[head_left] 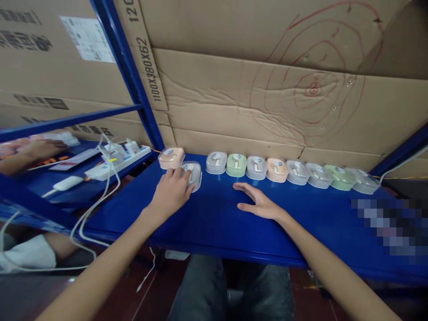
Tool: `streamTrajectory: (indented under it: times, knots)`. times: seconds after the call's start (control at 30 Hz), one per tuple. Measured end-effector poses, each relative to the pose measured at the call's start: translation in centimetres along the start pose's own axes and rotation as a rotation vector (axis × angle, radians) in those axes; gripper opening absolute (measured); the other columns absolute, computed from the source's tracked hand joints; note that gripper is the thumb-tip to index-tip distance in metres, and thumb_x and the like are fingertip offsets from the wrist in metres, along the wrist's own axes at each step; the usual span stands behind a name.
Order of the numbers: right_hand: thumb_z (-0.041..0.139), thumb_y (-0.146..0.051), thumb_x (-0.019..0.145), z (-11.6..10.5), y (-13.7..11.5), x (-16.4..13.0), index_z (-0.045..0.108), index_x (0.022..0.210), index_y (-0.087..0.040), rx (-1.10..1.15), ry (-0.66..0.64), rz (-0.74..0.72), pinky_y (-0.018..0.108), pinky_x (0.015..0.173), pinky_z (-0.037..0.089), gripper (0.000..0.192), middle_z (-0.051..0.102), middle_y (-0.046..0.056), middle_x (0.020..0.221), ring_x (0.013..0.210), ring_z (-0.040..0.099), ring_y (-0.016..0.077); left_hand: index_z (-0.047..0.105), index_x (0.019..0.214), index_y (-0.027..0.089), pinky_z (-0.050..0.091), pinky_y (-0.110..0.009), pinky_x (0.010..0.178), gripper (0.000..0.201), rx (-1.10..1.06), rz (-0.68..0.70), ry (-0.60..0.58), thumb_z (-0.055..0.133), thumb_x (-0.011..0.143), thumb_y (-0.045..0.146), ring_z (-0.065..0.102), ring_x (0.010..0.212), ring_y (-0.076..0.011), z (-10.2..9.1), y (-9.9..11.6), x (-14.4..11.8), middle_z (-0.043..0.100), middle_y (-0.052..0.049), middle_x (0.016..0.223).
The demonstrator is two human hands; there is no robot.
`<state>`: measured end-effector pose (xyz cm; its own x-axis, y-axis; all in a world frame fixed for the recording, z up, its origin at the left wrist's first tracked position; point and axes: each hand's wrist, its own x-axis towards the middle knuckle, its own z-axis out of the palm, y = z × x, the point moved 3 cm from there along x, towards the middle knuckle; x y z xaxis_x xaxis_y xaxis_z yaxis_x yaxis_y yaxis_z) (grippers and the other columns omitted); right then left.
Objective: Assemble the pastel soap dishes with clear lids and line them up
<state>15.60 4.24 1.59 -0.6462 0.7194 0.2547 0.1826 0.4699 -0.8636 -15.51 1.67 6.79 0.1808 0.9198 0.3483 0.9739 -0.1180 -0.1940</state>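
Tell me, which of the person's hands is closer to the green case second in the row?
Right. The right hand lies flat on the blue shelf just in front of the green case, not touching it. The left hand is farther left, resting on a grey case.

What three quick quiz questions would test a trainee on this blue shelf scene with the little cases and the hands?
1. True or false: the left hand rests on a grey case.
2. Which colour is the case just behind it: peach, green or black?
3. What does the right hand hold?

Key:
1. True.
2. Peach.
3. Nothing; it lies open and flat on the blue shelf, in front of the row of cases.
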Motion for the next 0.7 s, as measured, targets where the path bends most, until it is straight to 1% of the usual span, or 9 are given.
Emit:
streamTrajectory:
  times: [0.1, 0.2, 0.3, 0.37, 0.43, 0.53, 0.6, 0.7]
  knots:
    - [0.082, -0.052, 0.096, 0.0, 0.0, 0.0, 0.055, 0.155, -0.031, -0.028, 0.004, -0.007, 0.062, 0.134, 0.040, 0.069, 0.060, 0.013, 0.163, 0.156, 0.055, 0.0321, 0.065, 0.136, 0.012, 0.056, -0.052, 0.103, 0.038, 0.004, -0.024, -0.027, 0.060, 0.103, 0.030, 0.064, 0.126, -0.0443, 0.9, -0.7, 2.5, 0.072, -0.025, 0.129]
    - [0.082, -0.051, 0.097, -0.1, 0.0, 0.0, 0.057, 0.154, -0.031, -0.062, 0.012, -0.019, 0.063, 0.132, 0.042, 0.065, 0.062, 0.012, 0.161, 0.153, 0.057, 0.0324, 0.063, 0.135, 0.014, 0.056, -0.049, 0.103, 0.035, -0.024, -0.015, -0.024, 0.059, 0.103, 0.027, 0.066, 0.126, -0.0423, 1.9, -0.6, 4.9, 0.073, -0.023, 0.127]
    - [0.082, -0.051, 0.097, -0.1, 0.1, 0.0, 0.058, 0.153, -0.031, -0.086, 0.017, -0.024, 0.063, 0.132, 0.043, 0.064, 0.062, 0.012, 0.160, 0.152, 0.059, 0.0326, 0.063, 0.135, 0.013, 0.055, -0.049, 0.104, 0.034, -0.051, -0.013, -0.011, 0.054, 0.104, 0.023, 0.066, 0.128, -0.0411, 2.9, -0.1, 6.9, 0.071, -0.024, 0.131]
    - [0.082, -0.051, 0.096, -0.1, 0.1, 0.0, 0.059, 0.153, -0.031, -0.097, 0.021, -0.024, 0.063, 0.132, 0.043, 0.064, 0.063, 0.011, 0.159, 0.151, 0.059, 0.0326, 0.061, 0.136, 0.012, 0.053, -0.049, 0.108, 0.035, -0.057, -0.011, -0.002, 0.052, 0.103, 0.019, 0.064, 0.132, -0.0400, 3.7, 0.3, 7.8, 0.069, -0.025, 0.137]
    - [0.082, -0.051, 0.097, -0.1, 0.0, 0.0, 0.059, 0.152, -0.031, -0.109, 0.025, -0.021, 0.063, 0.131, 0.043, 0.063, 0.063, 0.011, 0.158, 0.151, 0.059, 0.0326, 0.060, 0.137, 0.009, 0.050, -0.050, 0.113, 0.037, -0.060, -0.008, 0.009, 0.052, 0.102, 0.017, 0.061, 0.137, -0.0402, 4.2, 0.4, 8.6, 0.065, -0.028, 0.142]
    - [0.081, -0.052, 0.097, 0.0, 0.0, 0.0, 0.059, 0.152, -0.031, -0.127, 0.029, -0.024, 0.063, 0.131, 0.044, 0.063, 0.064, 0.011, 0.157, 0.150, 0.060, 0.0328, 0.059, 0.135, 0.005, 0.048, -0.051, 0.114, 0.037, -0.058, -0.013, 0.025, 0.052, 0.101, 0.019, 0.059, 0.137, -0.0421, 4.8, 0.4, 9.2, 0.064, -0.031, 0.140]
    - [0.081, -0.052, 0.097, 0.0, 0.0, -0.1, 0.059, 0.153, -0.030, -0.139, 0.032, -0.027, 0.063, 0.131, 0.044, 0.063, 0.064, 0.011, 0.157, 0.150, 0.060, 0.0330, 0.060, 0.133, 0.005, 0.049, -0.052, 0.114, 0.036, -0.060, -0.016, 0.035, 0.052, 0.101, 0.021, 0.061, 0.134, -0.0420, 5.0, 0.3, 9.4, 0.066, -0.030, 0.136]
    - [0.081, -0.051, 0.097, 0.0, -0.1, 0.0, 0.060, 0.153, -0.031, -0.153, 0.030, -0.030, 0.063, 0.130, 0.045, 0.063, 0.064, 0.011, 0.157, 0.150, 0.060, 0.0337, 0.060, 0.132, 0.008, 0.048, -0.052, 0.115, 0.036, -0.075, -0.014, 0.058, 0.051, 0.101, 0.023, 0.061, 0.133, -0.0412, 5.2, 0.3, 9.1, 0.066, -0.029, 0.136]
